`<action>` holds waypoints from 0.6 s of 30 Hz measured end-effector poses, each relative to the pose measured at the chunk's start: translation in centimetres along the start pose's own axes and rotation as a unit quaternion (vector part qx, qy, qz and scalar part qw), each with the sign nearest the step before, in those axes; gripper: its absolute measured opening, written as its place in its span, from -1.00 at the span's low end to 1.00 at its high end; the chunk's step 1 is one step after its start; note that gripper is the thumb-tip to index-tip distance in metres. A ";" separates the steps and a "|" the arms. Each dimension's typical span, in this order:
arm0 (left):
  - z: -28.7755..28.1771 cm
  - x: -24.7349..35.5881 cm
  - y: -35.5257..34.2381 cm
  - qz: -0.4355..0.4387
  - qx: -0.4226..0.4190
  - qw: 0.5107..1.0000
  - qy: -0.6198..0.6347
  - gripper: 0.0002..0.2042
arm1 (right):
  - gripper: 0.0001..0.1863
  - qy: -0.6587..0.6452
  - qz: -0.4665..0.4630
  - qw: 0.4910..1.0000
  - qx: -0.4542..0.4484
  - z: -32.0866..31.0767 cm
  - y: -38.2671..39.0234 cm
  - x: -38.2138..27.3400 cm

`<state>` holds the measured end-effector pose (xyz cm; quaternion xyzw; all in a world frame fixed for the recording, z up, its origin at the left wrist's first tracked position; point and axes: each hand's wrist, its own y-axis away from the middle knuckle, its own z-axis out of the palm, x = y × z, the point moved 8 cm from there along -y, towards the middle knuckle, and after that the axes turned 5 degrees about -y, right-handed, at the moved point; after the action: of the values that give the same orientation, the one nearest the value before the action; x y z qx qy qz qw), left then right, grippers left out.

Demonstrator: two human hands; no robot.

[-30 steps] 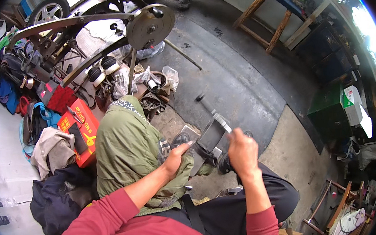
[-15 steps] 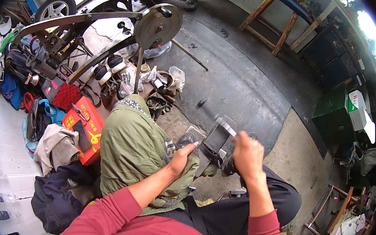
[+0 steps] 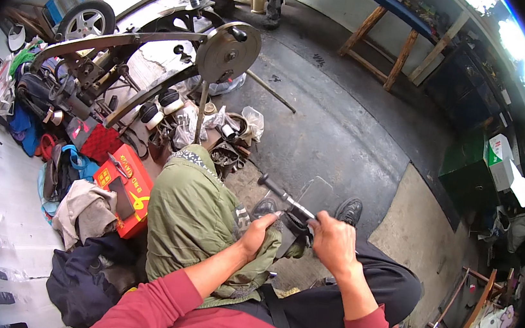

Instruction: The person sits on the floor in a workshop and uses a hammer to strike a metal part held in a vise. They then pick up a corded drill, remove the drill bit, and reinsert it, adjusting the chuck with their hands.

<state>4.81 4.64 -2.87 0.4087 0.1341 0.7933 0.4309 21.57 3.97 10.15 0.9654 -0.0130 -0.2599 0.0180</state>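
Observation:
My right hand [image 3: 331, 240] grips a hammer [image 3: 285, 196] with a dark head and a shiny shaft, held low across the work between my legs. My left hand [image 3: 254, 241] is closed at the edge of a dark curved piece [image 3: 298, 218], whose kind I cannot make out, over a grey metal support [image 3: 286, 238]. Olive green cloth [image 3: 191, 221] covers my left leg and bunches under my left hand. My dark shoes [image 3: 348, 211] show on either side of the support.
A black hand-crank machine [image 3: 226, 53] stands front left amid tools and bags. An orange box [image 3: 134, 208] and rags [image 3: 85, 215] lie left. A wooden stool [image 3: 393, 43], green box [image 3: 462, 170] and folding wooden frame [image 3: 476, 305] are right. Someone's leg [image 3: 272, 3] shows at the top.
The hammer in my right hand has come down from a raised, blurred position onto the work. My left hand holds its grip. The whole view has shifted slightly.

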 end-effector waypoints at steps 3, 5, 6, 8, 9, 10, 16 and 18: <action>1.3 0.0 0.9 -0.067 -0.103 0.992 -0.007 -0.66 | -0.74 0.026 0.003 0.992 0.122 -2.0 0.1 0.1; 0.5 0.3 0.5 -0.018 -0.003 1.000 -0.018 -0.64 | -0.78 0.062 0.035 0.973 0.218 -3.7 0.4 0.6; 0.6 0.2 0.5 -0.020 -0.009 1.000 -0.009 -0.62 | -0.77 0.046 0.055 0.982 0.177 -3.1 0.3 0.9; 0.8 0.0 0.1 -0.016 0.002 1.000 0.016 -0.60 | -0.74 0.002 0.031 0.988 0.151 -2.7 0.1 0.5; 1.0 0.0 0.2 -0.019 -0.012 1.000 0.018 -0.64 | -0.75 -0.009 0.019 0.998 0.063 -1.3 -0.1 0.2; 1.2 -0.1 0.2 -0.024 -0.023 0.999 0.020 -0.67 | -0.78 -0.018 -0.012 0.996 0.085 -1.7 -0.1 -0.3; 1.6 0.2 1.1 -0.052 -0.054 0.997 -0.008 -0.69 | -0.80 0.011 0.056 0.982 0.180 -3.0 0.4 0.5; 1.3 0.1 0.8 -0.042 -0.025 0.999 0.004 -0.67 | -0.79 -0.037 0.034 0.992 0.118 -2.0 0.1 0.4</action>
<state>5.29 4.12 -1.56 0.3886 0.1327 0.7791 0.4736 22.90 3.88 11.64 0.9494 -0.0767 -0.2916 -0.0879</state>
